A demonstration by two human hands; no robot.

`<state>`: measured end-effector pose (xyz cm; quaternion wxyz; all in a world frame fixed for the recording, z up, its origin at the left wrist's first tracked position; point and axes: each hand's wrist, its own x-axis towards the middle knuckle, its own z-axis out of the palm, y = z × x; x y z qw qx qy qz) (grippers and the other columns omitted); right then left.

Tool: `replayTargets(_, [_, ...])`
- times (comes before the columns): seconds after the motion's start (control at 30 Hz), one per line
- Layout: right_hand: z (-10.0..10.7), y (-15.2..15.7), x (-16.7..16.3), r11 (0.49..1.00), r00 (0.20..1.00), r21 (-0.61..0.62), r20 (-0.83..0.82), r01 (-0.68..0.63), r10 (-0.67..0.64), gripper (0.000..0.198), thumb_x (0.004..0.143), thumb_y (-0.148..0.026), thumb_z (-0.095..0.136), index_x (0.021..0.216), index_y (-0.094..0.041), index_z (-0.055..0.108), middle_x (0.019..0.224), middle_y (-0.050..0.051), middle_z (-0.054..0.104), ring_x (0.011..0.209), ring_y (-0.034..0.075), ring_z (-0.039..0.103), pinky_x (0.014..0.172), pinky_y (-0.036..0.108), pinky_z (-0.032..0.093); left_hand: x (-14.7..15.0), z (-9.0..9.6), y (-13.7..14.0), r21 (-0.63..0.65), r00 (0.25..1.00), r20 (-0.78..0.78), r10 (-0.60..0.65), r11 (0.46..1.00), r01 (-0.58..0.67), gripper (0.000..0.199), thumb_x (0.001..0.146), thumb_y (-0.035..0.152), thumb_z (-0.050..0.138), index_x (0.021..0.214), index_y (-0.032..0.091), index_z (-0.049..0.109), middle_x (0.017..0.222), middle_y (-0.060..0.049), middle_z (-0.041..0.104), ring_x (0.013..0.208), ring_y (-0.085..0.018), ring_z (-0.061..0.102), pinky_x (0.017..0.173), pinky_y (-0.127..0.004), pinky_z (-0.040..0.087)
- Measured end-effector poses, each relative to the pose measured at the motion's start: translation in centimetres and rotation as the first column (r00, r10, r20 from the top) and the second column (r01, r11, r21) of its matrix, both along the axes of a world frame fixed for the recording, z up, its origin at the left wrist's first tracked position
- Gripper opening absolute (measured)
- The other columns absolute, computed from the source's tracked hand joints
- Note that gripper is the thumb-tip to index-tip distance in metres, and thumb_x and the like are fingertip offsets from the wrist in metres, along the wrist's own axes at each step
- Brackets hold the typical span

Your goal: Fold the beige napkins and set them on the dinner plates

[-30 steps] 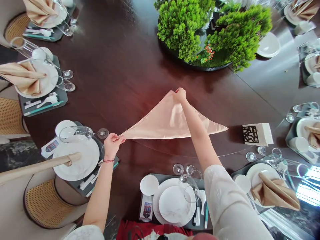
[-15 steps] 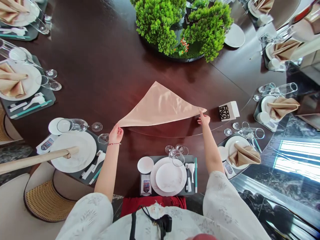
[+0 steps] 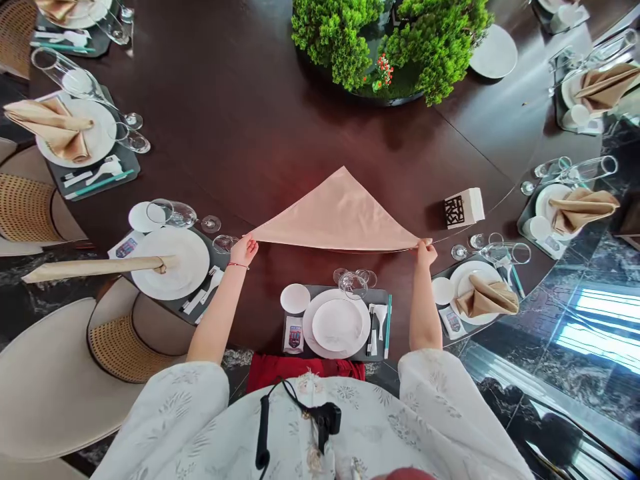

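Two corners of the triangular cloth [image 3: 340, 219] are clamped, one in my left grip [image 3: 244, 251], one in my right grip [image 3: 425, 253], apparently to pull its long edge taut; on my feed it spreads over the counter [image 3: 210, 127], beyond the near edge's stacked plates [image 3: 337, 325].

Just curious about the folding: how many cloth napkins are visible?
7: a triangular napkin in both hands, a rolled napkin at left, two folded napkins beyond it, three folded napkins along the right. Others may be hidden.
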<state>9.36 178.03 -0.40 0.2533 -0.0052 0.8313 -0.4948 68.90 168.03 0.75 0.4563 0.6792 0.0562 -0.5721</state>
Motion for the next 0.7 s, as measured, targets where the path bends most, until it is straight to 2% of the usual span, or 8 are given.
replayTargets(0.07, [0.9,2.4,0.4,0.994,0.999,-0.102,-0.032,0.023,-0.026,0.017,0.085,-0.025,0.065,0.093,-0.012,0.072,0.07,-0.004,0.065,0.061,0.009,0.059,0.058,0.017,0.055,0.1,0.1,0.4,-0.029,0.996,0.078,-0.051,0.998,0.054,0.017,0.085,0.01,0.075,0.078,0.017,0.061,0.073,0.002,0.066,0.066,-0.007,0.062,0.07,-0.017,0.055])
replayTargets(0.13, [1.9,2.2,1.0,0.977,0.999,-0.207,-0.013,-0.046,0.044,0.034,0.086,-0.032,0.06,0.107,-0.011,0.077,0.076,-0.001,0.068,0.066,0.011,0.061,0.063,0.02,0.057,-0.9,0.2,-0.7,-0.14,0.983,0.168,-0.077,0.985,0.101,0.013,0.081,0.012,0.072,0.077,0.018,0.062,0.083,0.0,0.072,0.077,-0.009,0.066,0.074,-0.017,0.055])
replayTargets(0.23, [2.9,-2.9,2.4,0.919,0.96,-0.281,-0.034,-0.276,0.278,0.036,0.088,-0.038,0.055,0.098,-0.013,0.08,0.081,0.004,0.071,0.078,0.015,0.068,0.073,0.024,0.059,-5.3,0.1,-5.2,-0.374,0.958,0.262,-0.119,0.902,0.214,0.012,0.078,0.018,0.069,0.071,0.019,0.06,0.086,-0.003,0.074,0.086,-0.011,0.069,0.083,-0.02,0.056])
replayTargets(0.33, [2.9,-11.1,5.3,0.858,0.876,-0.18,-0.123,-0.482,0.466,0.035,0.091,-0.04,0.056,0.073,-0.015,0.072,0.079,0.007,0.072,0.084,0.017,0.07,0.078,0.026,0.058,-12.9,-0.1,-11.3,-0.47,0.891,0.376,-0.256,0.776,0.422,0.028,0.082,0.025,0.068,0.062,0.021,0.048,0.063,0.003,0.055,0.067,-0.01,0.058,0.081,-0.024,0.056])
replayTargets(0.43, [1.8,-18.3,9.3,0.733,0.719,0.033,-0.166,-0.68,0.675,0.04,0.091,-0.045,0.061,0.062,-0.018,0.062,0.065,0.004,0.064,0.073,0.017,0.064,0.073,0.026,0.053,-21.2,-0.6,-15.9,-0.384,0.697,0.585,-0.415,0.615,0.689,0.038,0.084,0.027,0.071,0.059,0.021,0.044,0.058,0.004,0.048,0.062,-0.01,0.052,0.075,-0.026,0.052])
replayTargets(0.57, [-1.0,-22.6,13.5,0.425,0.386,0.178,-0.213,-0.888,0.897,0.024,0.086,-0.036,0.068,0.069,-0.019,0.063,0.07,0.001,0.066,0.076,0.017,0.061,0.078,0.027,0.05,-28.1,-2.3,-17.6,-0.197,0.358,0.749,-0.558,0.329,0.924,0.018,0.083,0.021,0.073,0.069,0.018,0.063,0.075,-0.004,0.07,0.076,-0.017,0.062,0.083,-0.031,0.051])
replayTargets(0.63, [-2.4,-23.1,14.3,0.396,0.351,0.191,-0.23,-0.898,0.908,0.008,0.086,-0.027,0.063,0.084,-0.019,0.065,0.081,0.001,0.07,0.078,0.016,0.061,0.081,0.027,0.049,-29.2,-3.6,-17.5,-0.153,0.251,0.772,-0.584,0.212,0.965,0.008,0.087,0.015,0.066,0.08,0.018,0.069,0.088,-0.007,0.076,0.082,-0.019,0.066,0.088,-0.033,0.051])
replayTargets(0.7, [-3.6,-23.2,14.4,0.446,0.403,0.183,-0.233,-0.876,0.885,0.014,0.089,-0.025,0.059,0.102,-0.02,0.063,0.087,0.002,0.072,0.077,0.016,0.061,0.081,0.028,0.048,-29.0,-4.7,-17.4,-0.146,0.21,0.812,-0.545,0.158,0.977,0.013,0.092,0.013,0.059,0.093,0.018,0.072,0.097,-0.008,0.078,0.088,-0.02,0.067,0.09,-0.033,0.05])
